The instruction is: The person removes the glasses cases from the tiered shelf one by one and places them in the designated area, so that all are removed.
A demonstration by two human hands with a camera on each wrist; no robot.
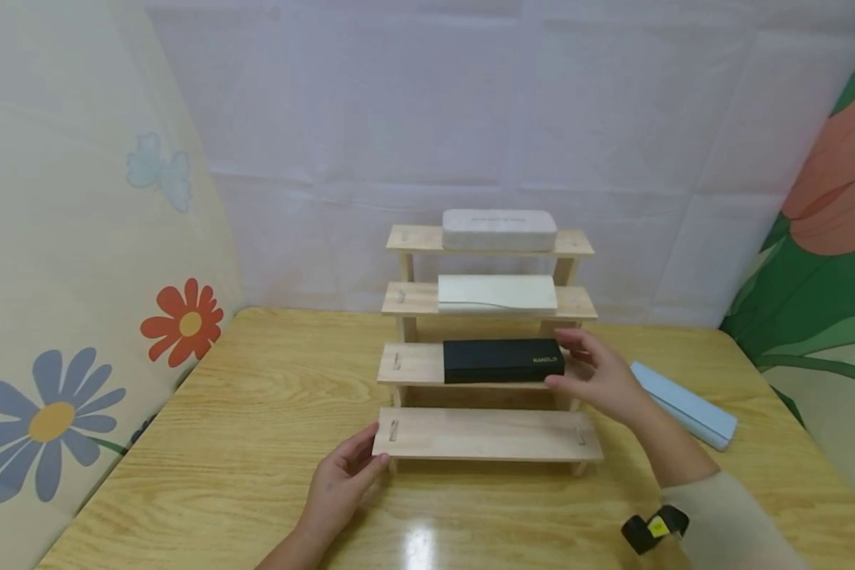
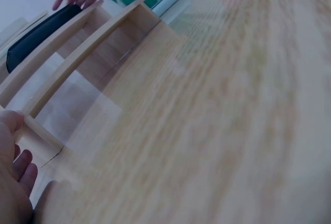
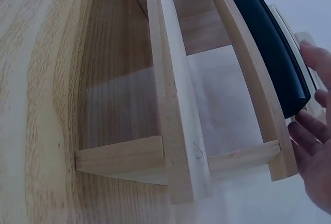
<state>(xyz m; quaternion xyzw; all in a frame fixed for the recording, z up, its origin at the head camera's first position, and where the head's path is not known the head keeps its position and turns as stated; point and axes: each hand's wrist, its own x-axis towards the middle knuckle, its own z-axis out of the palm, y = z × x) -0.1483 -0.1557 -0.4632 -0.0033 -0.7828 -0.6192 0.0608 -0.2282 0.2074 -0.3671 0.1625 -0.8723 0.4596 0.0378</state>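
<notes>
Centrally placed in the head view, a four-tier stand (image 1: 488,435) of pale wood rests on a wood-grain table (image 1: 256,443). On its second shelf from the bottom lies a long black case (image 1: 499,360) with small lettering near its right end.

Reaching in from the lower right, the right hand (image 1: 602,376) is partly closed about that end, thumb at the front corner, fingers at the back. How firmly it presses cannot be told. At lower centre-left, the left hand (image 1: 342,479) pinches the left end of the bottom shelf, its thumb at the front corner; in the left wrist view its other fingers curl loosely beside the wood.

Above the black case, a cream case (image 1: 497,293) sits on the next shelf and a rounded white case (image 1: 499,229) on the top one. To the right, a pale blue case (image 1: 684,404) lies slantwise on the table.

The black case looks light and fairly stiff, with a smooth covering that might slide on bare wood. A gentle hold across its short ends, or front to back near the middle, should suit it; squeezing hard could dent the shell. The stand seems light too, so steadying it by a shelf end makes sense.
</notes>
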